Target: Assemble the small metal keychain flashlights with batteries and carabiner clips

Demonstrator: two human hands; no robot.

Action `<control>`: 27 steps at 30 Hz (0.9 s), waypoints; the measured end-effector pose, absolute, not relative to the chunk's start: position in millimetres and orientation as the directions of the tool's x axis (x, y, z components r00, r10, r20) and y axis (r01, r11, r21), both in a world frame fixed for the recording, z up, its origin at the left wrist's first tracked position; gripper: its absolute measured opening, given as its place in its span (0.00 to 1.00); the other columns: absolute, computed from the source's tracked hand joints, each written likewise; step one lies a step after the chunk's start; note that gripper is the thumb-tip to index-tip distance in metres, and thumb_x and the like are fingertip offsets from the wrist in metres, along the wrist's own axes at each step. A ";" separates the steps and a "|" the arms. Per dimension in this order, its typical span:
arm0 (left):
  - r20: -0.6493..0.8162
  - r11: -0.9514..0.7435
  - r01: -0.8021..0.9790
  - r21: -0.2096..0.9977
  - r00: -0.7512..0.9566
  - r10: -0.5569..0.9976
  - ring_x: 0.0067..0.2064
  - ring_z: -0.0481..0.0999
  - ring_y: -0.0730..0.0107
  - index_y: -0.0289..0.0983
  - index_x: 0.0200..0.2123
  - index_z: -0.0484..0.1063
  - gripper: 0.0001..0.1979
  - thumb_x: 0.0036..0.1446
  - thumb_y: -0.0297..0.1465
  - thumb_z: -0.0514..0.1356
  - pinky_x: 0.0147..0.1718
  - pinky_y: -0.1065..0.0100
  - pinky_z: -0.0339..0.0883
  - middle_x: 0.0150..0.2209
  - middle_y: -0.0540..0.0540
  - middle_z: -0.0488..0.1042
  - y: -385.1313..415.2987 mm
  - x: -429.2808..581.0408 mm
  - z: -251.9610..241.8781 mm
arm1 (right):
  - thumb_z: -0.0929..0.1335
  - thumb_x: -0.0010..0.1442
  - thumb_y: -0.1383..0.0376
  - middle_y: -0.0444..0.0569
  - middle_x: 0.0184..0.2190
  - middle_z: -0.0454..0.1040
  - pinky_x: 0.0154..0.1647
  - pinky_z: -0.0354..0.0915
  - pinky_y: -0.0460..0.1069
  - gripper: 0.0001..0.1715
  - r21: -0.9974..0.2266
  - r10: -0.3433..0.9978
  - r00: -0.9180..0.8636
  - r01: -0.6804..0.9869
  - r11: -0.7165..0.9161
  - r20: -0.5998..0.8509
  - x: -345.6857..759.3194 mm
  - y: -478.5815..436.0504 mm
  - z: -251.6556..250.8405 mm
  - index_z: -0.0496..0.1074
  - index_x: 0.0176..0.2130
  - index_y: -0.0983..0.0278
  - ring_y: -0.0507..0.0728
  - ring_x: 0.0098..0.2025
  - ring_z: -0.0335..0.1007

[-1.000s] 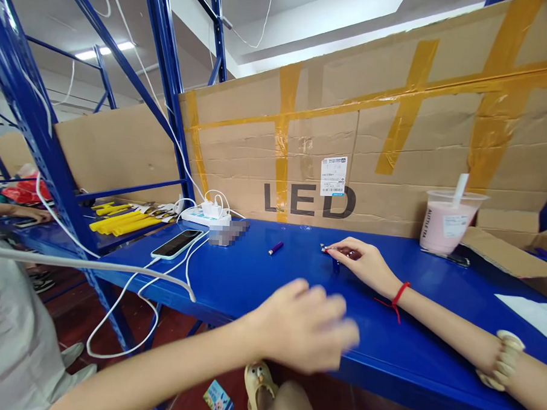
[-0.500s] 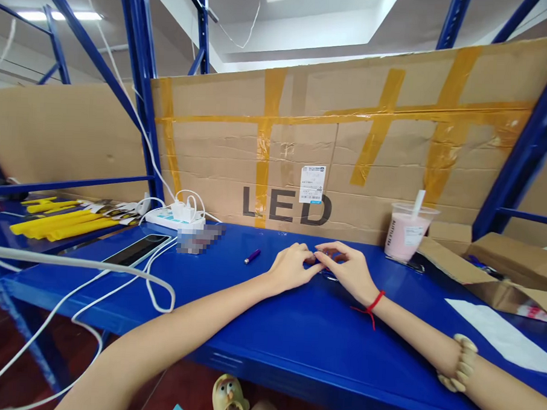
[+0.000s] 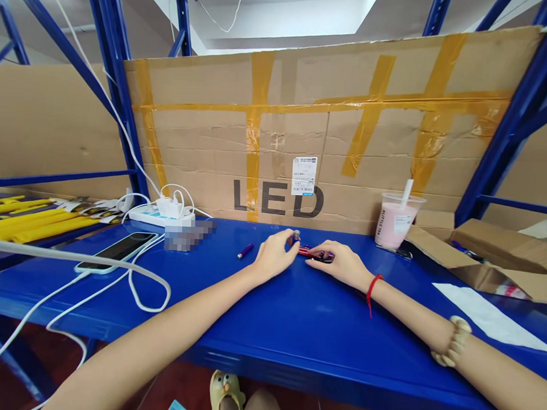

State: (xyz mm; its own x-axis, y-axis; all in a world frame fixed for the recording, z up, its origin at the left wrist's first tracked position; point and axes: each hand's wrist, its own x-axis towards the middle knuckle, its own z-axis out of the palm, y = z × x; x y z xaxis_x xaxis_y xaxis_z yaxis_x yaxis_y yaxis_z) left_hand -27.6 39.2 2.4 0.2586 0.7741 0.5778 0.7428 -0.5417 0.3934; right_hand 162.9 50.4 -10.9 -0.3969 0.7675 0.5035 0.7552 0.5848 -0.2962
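Note:
On the blue table point(image 3: 268, 325), near its back, my two hands meet around a small red pen-like piece point(image 3: 308, 252). My left hand point(image 3: 273, 256) pinches a small metal-tipped part point(image 3: 295, 235) between thumb and fingers at the red piece's left end. My right hand point(image 3: 341, 265), with a red string at the wrist, presses down on the red piece with fingers curled over it. A small purple cylinder point(image 3: 245, 251) lies on the table just left of my left hand.
A taped cardboard sheet marked LED point(image 3: 303, 140) walls off the back. A pink drink cup with straw point(image 3: 397, 221) stands at the right, beside cardboard flaps point(image 3: 502, 263) and white paper point(image 3: 486, 314). A phone point(image 3: 112, 251), power strip point(image 3: 158, 213), white cables point(image 3: 129, 277) and yellow sticks point(image 3: 28, 224) lie left.
My left hand came up from the table's front edge to join my right hand at the red piece. The view swung right, and the person at the left went out of sight.

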 end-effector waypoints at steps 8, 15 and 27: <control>0.456 -0.633 0.763 0.131 0.520 0.722 0.42 0.72 0.64 0.40 0.41 0.61 0.15 0.62 0.40 0.41 0.35 0.68 0.63 0.40 0.47 0.72 24.0 -21.7 3.7 | 0.66 0.51 0.52 0.46 0.30 0.73 0.32 0.64 0.48 0.16 -0.369 0.806 -0.396 0.738 0.564 0.441 165.1 55.4 -15.5 0.75 0.31 0.60 0.53 0.30 0.67; 0.430 -0.653 0.750 0.104 0.559 0.710 0.45 0.71 0.62 0.39 0.45 0.56 0.14 0.63 0.37 0.38 0.38 0.64 0.64 0.43 0.44 0.70 24.7 -27.0 5.9 | 0.68 0.48 0.53 0.47 0.31 0.72 0.33 0.65 0.49 0.15 -0.422 0.796 -0.383 0.694 0.583 0.469 163.9 55.0 -14.8 0.75 0.29 0.61 0.53 0.30 0.67; 0.365 -0.658 0.749 0.076 0.593 0.718 0.40 0.72 0.63 0.39 0.41 0.56 0.15 0.63 0.38 0.35 0.34 0.66 0.63 0.39 0.46 0.71 23.9 -26.6 9.4 | 0.67 0.49 0.58 0.46 0.26 0.75 0.31 0.65 0.48 0.11 -0.506 0.757 -0.376 0.576 0.643 0.534 156.9 45.9 -7.5 0.70 0.24 0.64 0.53 0.28 0.69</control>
State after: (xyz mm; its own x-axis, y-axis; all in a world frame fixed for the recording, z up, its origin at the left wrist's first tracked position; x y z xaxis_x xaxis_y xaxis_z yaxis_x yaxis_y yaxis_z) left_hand -26.6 23.9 9.4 0.5927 0.7178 0.3654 0.7494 -0.6577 0.0764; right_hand 156.9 45.9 -7.5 -0.3760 0.7572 0.5342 0.5757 0.6426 -0.5056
